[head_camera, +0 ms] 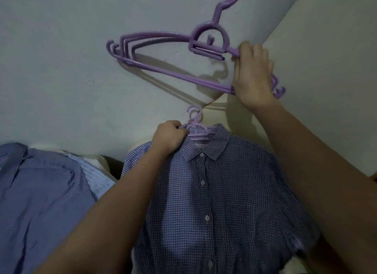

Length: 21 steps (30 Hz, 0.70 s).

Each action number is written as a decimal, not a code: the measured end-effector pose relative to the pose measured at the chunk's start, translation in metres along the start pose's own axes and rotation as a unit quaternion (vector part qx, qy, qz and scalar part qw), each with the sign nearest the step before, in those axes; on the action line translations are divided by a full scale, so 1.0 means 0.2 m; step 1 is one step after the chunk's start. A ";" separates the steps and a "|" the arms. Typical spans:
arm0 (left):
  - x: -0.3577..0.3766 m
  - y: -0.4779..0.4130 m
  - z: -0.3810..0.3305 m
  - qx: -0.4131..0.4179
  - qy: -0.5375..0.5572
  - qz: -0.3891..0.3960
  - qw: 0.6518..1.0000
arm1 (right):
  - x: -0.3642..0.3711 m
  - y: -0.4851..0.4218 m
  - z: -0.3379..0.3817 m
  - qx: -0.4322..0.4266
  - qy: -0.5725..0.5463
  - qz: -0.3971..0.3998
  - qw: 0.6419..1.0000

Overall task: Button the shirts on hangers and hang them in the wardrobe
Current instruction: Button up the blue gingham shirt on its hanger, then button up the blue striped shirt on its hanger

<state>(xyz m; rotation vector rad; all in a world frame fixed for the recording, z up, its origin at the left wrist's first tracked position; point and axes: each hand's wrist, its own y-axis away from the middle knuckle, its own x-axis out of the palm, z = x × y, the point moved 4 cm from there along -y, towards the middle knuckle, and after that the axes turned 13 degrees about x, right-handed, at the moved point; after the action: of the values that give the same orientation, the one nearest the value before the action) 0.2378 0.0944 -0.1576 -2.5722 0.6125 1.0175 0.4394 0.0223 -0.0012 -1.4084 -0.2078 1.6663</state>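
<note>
l hand (pixel 170 136) grips shirt (pixel 206 194) collar low, r hand (pixel 253 73) up gripping hangers (pixel 153 36), arms extended.

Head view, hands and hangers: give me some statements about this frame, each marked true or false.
1. The right hand grips a bunch of empty purple hangers. True.
2. The checked shirt hangs wide open at the front. False: its front is closed, with buttons showing down the placket.
3. The left hand grips the checked shirt at the collar. True.
4. The shirt's hanger is white. False: it is purple.
5. A striped blue shirt lies left of the checked shirt. True.
</note>
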 end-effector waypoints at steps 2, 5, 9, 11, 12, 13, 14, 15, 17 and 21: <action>0.04 -0.03 0.04 -0.019 -0.009 0.018 1.000 | 0.03 0.03 -0.01 0.014 0.000 0.015 1.000; 0.13 -0.05 0.09 -0.043 -0.002 0.039 0.998 | 0.10 0.09 -0.05 0.030 -0.007 0.042 0.999; 0.19 -0.05 0.12 -0.056 -0.033 0.012 0.998 | 0.25 0.22 -0.10 0.012 -0.016 0.043 0.999; 0.20 -0.04 0.12 -0.058 -0.063 0.002 0.996 | 0.30 0.29 -0.10 -0.008 0.010 0.006 1.000; 0.20 -0.03 0.12 -0.060 -0.057 -0.007 0.996 | 0.33 0.32 -0.10 -0.012 0.026 0.003 1.000; 0.19 -0.02 0.13 -0.062 -0.048 -0.016 0.997 | 0.37 0.35 -0.11 -0.011 0.038 0.007 0.999; 0.18 -0.02 0.13 -0.062 -0.046 -0.020 0.997 | 0.42 0.37 -0.13 -0.005 0.040 0.024 0.999; 0.18 -0.01 0.13 -0.059 -0.057 -0.016 0.997 | 0.46 0.38 -0.14 -0.001 0.039 0.051 0.998; 0.15 0.03 0.12 -0.051 -0.094 0.004 0.994 | 0.52 0.41 -0.17 0.014 0.028 0.129 0.991; 0.10 0.16 0.17 -0.067 -0.126 -0.006 0.990 | 0.56 0.43 -0.20 0.015 0.038 0.275 0.961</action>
<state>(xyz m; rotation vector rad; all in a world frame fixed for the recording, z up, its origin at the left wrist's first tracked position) 0.2156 0.0763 -0.1985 -2.4966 0.4748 1.3960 0.4366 0.0366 -0.1466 -1.5960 0.2789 2.0392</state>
